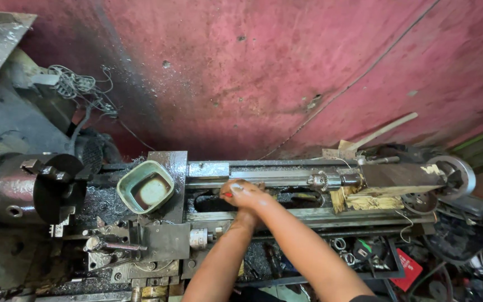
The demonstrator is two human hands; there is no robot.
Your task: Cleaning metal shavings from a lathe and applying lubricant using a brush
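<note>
A stained red wall [286,72] rises behind a grimy metal lathe [208,223] that runs across the view, its bed strewn with swarf. At the far left sits the lathe's dark chuck [51,187], jaws facing right. Just right of it, a pale green square bowl [145,187] with dark liquid inside rests on the carriage. Near the middle, both forearms reach up from the bottom edge and meet over the bed rails [286,215]. The right hand [247,196] lies on top, fingers curled down around something with a small red part showing at its left side; what it is cannot be told. The left hand [245,215] is hidden beneath the right, so its grip cannot be told. Further right, a drill chuck [321,180] points left from the tailstock [403,176], with scraps of pale wood [364,200] tucked beneath.
</note>
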